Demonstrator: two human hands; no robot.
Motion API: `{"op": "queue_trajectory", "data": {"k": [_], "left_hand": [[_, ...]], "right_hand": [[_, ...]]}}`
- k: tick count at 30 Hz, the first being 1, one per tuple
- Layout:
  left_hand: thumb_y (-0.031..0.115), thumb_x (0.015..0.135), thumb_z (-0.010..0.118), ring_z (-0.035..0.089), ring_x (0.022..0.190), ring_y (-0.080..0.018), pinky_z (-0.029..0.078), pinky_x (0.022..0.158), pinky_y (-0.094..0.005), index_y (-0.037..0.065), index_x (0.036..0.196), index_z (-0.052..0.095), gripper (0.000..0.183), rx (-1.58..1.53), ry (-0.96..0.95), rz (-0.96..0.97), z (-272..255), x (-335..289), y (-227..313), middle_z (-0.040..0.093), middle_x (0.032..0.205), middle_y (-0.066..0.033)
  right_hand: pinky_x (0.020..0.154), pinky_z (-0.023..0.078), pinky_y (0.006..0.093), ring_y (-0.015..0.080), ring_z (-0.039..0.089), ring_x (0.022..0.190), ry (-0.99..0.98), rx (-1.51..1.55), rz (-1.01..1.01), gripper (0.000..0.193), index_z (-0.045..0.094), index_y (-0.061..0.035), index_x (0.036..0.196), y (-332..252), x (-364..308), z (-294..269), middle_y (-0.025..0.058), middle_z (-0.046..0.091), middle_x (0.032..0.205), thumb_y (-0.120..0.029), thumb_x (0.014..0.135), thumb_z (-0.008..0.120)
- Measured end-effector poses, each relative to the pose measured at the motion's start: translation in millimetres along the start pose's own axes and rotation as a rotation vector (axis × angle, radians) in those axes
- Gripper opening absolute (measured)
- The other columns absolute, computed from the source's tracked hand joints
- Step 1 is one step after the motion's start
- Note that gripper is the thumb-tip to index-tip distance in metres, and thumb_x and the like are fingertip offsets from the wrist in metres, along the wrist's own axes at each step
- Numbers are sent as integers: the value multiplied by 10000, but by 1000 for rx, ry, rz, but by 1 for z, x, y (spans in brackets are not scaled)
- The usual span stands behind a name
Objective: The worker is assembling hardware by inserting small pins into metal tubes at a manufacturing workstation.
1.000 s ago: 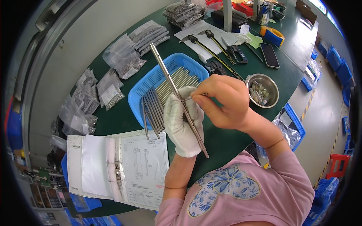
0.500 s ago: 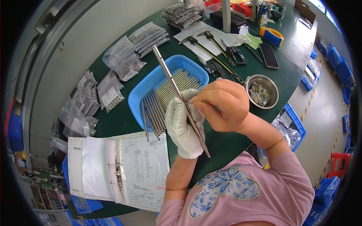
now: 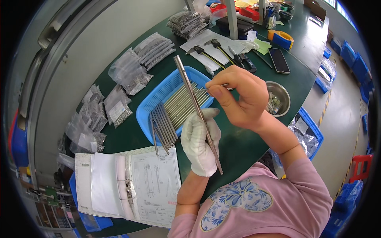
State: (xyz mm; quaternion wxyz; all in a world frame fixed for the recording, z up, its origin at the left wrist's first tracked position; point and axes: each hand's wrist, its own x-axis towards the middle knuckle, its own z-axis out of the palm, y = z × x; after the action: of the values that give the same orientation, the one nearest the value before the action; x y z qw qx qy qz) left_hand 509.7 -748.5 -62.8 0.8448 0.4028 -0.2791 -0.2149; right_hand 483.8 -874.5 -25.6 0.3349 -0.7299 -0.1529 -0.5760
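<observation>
My left hand (image 3: 200, 144), in a white glove, is wrapped round a long shiny metal rod (image 3: 185, 79). The rod slants from upper left to lower right and has small holes near its top end. My right hand (image 3: 243, 97) is bare and pinches a thin metal pin (image 3: 202, 90). The pin's tip is at the rod's side, above the gloved fingers; whether it enters a hole I cannot tell. Behind the rod stands a blue plastic basket (image 3: 143, 109) with a row of pale rods (image 3: 178, 106) and several darker grey rods (image 3: 163, 126) leaning over its near rim.
A binder with a drawing (image 3: 152, 186) lies at the near left. Bags of small metal parts (image 3: 118, 105) line the left side. Calipers (image 3: 206, 53), a phone (image 3: 279, 60) and a tape roll (image 3: 280, 39) lie at the back. A steel bowl (image 3: 286, 97) holds small labelled pieces.
My right hand has drawn the pin up along the rod, away from the gloved fingers. The left hand and rod sit slightly lower and to the right, while the whole view has shifted a little.
</observation>
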Motion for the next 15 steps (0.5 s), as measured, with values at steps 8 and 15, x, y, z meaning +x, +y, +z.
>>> {"op": "queue_trajectory", "data": {"k": [8, 15], "left_hand": [[296, 893, 419, 310, 424, -54, 222, 396, -194, -36, 929, 521, 349, -36, -14, -14, 1, 0, 0, 371, 507, 13], [299, 905, 402, 292, 425, -46, 208, 392, -191, -22, 924, 521, 343, -11, -20, -16, 1, 1, -2, 360, 508, 21]], "right_hand": [[419, 383, 230, 159, 498, 476, 91, -46, -70, 81, 559, -6, 700, 2, -1, 7, 66, 544, 610, 42, 661, 611], [410, 380, 232, 155, 494, 458, 91, -92, -84, 90, 563, -17, 696, -1, -1, 4, 59, 544, 605, 41, 647, 610]]}}
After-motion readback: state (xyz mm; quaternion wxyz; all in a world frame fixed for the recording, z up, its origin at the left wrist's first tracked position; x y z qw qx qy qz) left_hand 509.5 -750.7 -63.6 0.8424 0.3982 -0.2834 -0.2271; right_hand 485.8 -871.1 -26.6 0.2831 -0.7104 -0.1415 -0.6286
